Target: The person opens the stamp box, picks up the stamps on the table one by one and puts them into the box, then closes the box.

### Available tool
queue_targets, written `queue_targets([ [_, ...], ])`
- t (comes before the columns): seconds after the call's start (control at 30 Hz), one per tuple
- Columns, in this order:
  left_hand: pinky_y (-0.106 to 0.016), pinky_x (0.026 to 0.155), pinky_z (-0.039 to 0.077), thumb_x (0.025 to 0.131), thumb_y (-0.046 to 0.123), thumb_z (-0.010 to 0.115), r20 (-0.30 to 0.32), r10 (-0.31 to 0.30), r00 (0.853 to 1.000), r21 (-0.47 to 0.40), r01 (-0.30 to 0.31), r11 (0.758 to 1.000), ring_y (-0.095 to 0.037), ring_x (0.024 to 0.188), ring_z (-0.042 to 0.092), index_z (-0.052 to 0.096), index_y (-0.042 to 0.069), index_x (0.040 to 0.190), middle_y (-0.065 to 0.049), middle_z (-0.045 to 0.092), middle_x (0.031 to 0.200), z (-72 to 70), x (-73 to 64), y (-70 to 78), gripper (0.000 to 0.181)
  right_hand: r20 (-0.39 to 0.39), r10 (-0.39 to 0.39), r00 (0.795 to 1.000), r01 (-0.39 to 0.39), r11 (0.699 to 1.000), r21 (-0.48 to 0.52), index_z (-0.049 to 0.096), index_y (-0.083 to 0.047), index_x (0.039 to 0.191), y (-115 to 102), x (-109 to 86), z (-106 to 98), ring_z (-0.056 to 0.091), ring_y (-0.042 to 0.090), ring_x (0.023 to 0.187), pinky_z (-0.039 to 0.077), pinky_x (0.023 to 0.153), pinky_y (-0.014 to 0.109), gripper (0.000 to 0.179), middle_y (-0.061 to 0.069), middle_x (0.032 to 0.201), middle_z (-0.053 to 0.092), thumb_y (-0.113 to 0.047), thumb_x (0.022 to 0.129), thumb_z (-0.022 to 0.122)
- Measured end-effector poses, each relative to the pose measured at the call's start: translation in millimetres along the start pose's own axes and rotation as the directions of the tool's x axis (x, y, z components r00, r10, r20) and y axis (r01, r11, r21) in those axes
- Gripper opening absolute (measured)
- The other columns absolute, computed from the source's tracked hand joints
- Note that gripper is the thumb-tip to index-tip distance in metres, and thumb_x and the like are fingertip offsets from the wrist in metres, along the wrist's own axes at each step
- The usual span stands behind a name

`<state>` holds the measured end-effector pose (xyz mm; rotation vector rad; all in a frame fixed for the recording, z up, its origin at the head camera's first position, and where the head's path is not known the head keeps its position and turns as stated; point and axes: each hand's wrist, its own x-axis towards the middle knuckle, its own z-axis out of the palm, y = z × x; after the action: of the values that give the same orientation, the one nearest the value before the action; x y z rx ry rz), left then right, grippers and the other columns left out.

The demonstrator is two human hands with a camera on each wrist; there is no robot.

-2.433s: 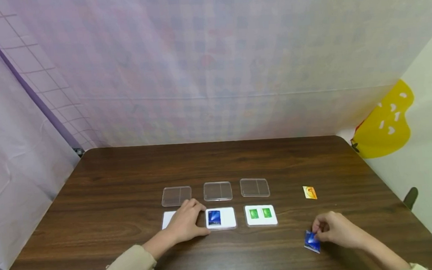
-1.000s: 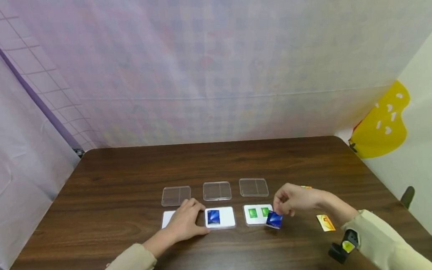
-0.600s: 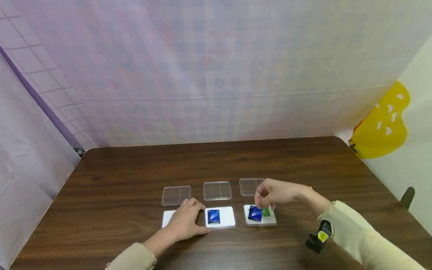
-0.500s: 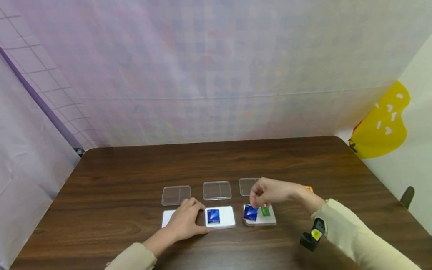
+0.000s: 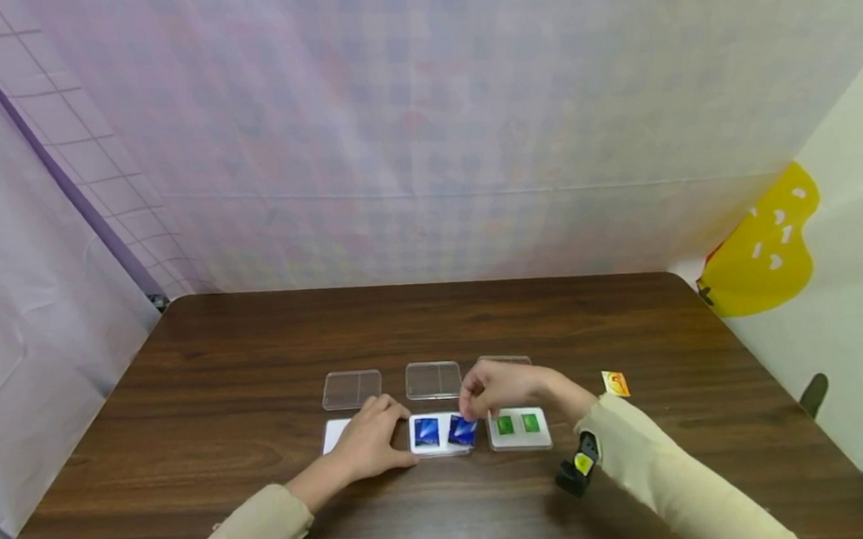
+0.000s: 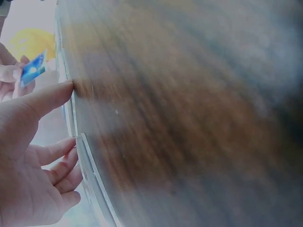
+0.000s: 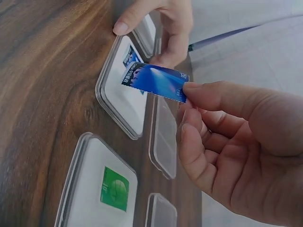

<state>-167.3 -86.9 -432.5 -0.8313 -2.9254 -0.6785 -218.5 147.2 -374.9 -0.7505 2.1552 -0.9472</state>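
Evidently, three shallow rectangular cases with rounded corners and white inner faces stand in a row on a brown, wood-grained table [image 5: 189, 453]. The middle case [image 7: 118, 99] bears one blue stamp [image 5: 426, 433], flat on its left half; a second blue stamp [image 7: 156, 81] is tilted above the right half, apart from the white surface. The right hand [image 5: 500, 384] pinches this upper stamp by one short edge, thumb and forefinger closed on it and the other fingers curled inward. The left hand [image 5: 368, 441] spans the left end of the middle case, thumb at its near corner and bent fingers toward the far corner, so that the hand is parted by about the case's depth. The right case [image 5: 519, 442] contains two small green stamps, side by side and apart. The left case [image 5: 334, 435] is largely hidden by the left hand; only white shows. Behind the row lie three clear, glossy plastic lids [image 5: 352, 389], each visibly crossed by a thin line, the rightmost partly covered by the right hand. The held stamp is of thin paper with perforated edges, printed with a pale streak on blue; characters along its dark end are too small to read surely. A yellow-orange stamp [image 5: 616, 383] lies on the table, to the right.
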Motion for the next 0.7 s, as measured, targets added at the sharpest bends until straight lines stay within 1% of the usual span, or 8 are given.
queue_targets([
  [0.2,-0.037,0.077,0.045,0.063,0.035,0.079,0.001,-0.003,1.000,-0.010,0.003,1.000,-0.022,0.092,0.047,0.061,0.001,0.104,-0.006,0.054,0.097,-0.9,-0.6,0.4,0.057,-0.009,0.011,1.000,-0.011,1.000,0.019,0.064,0.004,0.081,3.9,10.8,2.8,0.048,0.006,0.058,0.040,0.050,0.020,0.009,-0.004,0.065,0.055,0.004,0.077,0.056],
  [0.33,-0.036,0.076,0.045,0.063,0.035,0.079,0.006,-0.004,1.000,-0.013,0.004,1.000,-0.021,0.091,0.047,0.061,0.000,0.105,-0.006,0.054,0.098,-0.7,-0.6,0.0,0.057,-0.006,-0.003,1.000,0.003,1.000,0.004,0.064,0.006,0.082,8.8,15.9,2.9,0.047,0.006,0.057,0.038,0.049,0.018,0.010,-0.003,0.066,0.057,0.006,0.076,0.055],
  [0.47,-0.036,0.076,0.045,0.063,0.037,0.079,0.003,-0.004,1.000,-0.010,0.004,1.000,-0.021,0.092,0.047,0.061,0.001,0.105,-0.006,0.054,0.098,-0.2,-0.1,-0.4,0.058,-0.015,-0.021,1.000,0.020,0.999,-0.044,0.064,0.005,0.082,11.2,19.4,3.8,0.047,0.006,0.057,0.038,0.048,0.017,0.010,-0.002,0.068,0.058,0.005,0.077,0.055],
  [0.7,-0.036,0.076,0.045,0.063,0.037,0.078,0.001,-0.003,1.000,-0.007,0.003,1.000,-0.021,0.091,0.047,0.061,0.001,0.104,-0.006,0.054,0.098,-0.1,-0.1,-1.0,0.057,-0.072,-0.051,0.996,0.040,0.989,-0.146,0.066,0.000,0.079,14.1,27.0,9.1,0.047,0.006,0.053,0.039,0.046,0.015,0.005,-0.002,0.067,0.062,0.002,0.077,0.062],
])
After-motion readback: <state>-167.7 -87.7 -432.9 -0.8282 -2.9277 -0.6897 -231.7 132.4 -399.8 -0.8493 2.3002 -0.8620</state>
